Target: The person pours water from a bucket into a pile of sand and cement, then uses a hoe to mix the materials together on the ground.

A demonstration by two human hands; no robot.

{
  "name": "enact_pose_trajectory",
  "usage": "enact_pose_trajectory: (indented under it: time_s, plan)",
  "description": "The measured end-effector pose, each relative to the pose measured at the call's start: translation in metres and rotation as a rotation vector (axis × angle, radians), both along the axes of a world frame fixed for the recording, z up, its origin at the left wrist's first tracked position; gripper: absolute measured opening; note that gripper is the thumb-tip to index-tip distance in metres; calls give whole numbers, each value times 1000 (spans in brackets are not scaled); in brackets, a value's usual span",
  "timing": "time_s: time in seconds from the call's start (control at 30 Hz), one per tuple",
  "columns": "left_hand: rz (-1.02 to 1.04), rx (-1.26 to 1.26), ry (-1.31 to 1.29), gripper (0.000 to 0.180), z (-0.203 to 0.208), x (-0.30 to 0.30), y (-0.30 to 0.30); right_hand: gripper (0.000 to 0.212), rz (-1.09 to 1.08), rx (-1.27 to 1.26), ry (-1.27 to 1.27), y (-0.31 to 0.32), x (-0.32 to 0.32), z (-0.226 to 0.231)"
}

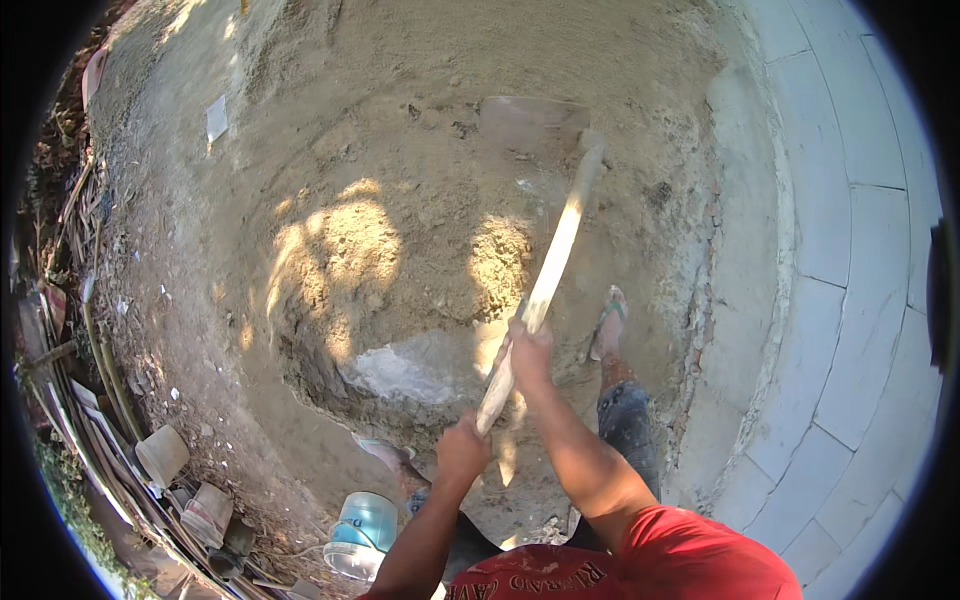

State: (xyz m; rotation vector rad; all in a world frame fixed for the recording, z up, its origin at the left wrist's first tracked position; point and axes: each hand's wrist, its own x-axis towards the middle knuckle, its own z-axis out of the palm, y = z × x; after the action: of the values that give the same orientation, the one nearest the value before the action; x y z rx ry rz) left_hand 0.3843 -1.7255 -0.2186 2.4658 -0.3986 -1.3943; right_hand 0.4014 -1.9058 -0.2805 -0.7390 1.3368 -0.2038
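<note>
**Long-handled hoe: handling and count**

Clock positions are read from mid-view. The soil heap (pixel 345 250), at 9 to 10 o'clock, should be loose and crumbly, heavy by the bladeful. The hoe (pixel 571 215) extends from 6 o'clock to between 12 and 1; its wooden handle (pixel 555 258) should be stiff, its broad blade (pixel 533 117) the heavy end. Grip the handle at two spaced points, clear of the blade. The white powder (pixel 400 372), at 7 to 8 o'clock, should scatter easily.

Count: one heap; one hoe; one powder patch; one blue bucket (pixel 366 522) at 7 o'clock; two pale buckets (pixel 162 455) at 8 o'clock; two hands. The right hand (pixel 530 347) is closed around mid-handle; the left hand (pixel 463 448) is closed around it nearer the body. The blade is blurred; its contact with the heap cannot be confirmed.
</note>
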Motion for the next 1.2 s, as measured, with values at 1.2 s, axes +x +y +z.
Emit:
enact_pose_trajectory:
  time_s: [1.2]
  plan:
    - [555, -448, -8, 46, -23, -114, 82, 20, 481, -124, -227, -11, 83, 77]
